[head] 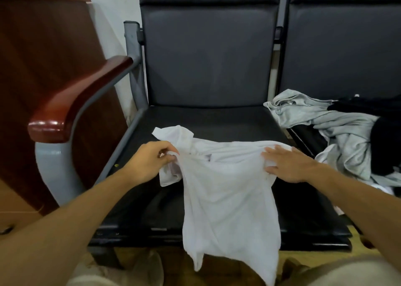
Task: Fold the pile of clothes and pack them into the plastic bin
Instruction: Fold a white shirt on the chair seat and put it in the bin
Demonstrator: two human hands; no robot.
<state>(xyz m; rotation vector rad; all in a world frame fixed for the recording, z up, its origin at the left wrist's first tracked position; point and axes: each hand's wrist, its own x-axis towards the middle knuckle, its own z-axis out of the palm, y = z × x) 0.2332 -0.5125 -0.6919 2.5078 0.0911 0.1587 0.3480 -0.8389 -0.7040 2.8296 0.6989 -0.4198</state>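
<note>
Nearest, at 6 o'clock, the hem of a white shirt [227, 190] hangs past the front edge of a black chair seat [217, 120], over the person's light-trousered knees [347, 272]. Both bare forearms reach in from the lower corners to the shirt's shoulders. At about 9 o'clock of the shirt, the left hand [149, 162] has its grip pinched on the bunched fabric by the sleeve, fingers curled round it, and that short sleeve droops just below the hand. At about 3 o'clock of the shirt, the right hand [290, 164] lays straight fingers over the other shoulder with the thumb tucked under the cloth, so this grip pinches the fabric between thumb and fingers. The shirt is held up by its shoulders, the collar sagging between the hands and the far sleeve lying on the seat toward 11 o'clock. Farther off at 3 o'clock, on the neighbouring seat, lies a rumpled pile: a grey garment [338, 129] spread loosely, with a black garment [384, 142] on top of it toward the frame edge. At 9 o'clock a glossy reddish wooden armrest [82, 97] curves out from the grey metal frame. Farthest, at 12 o'clock, stands the dark padded backrest [208, 53], with the second chair's backrest [347, 47] beside it at 1 o'clock.
</note>
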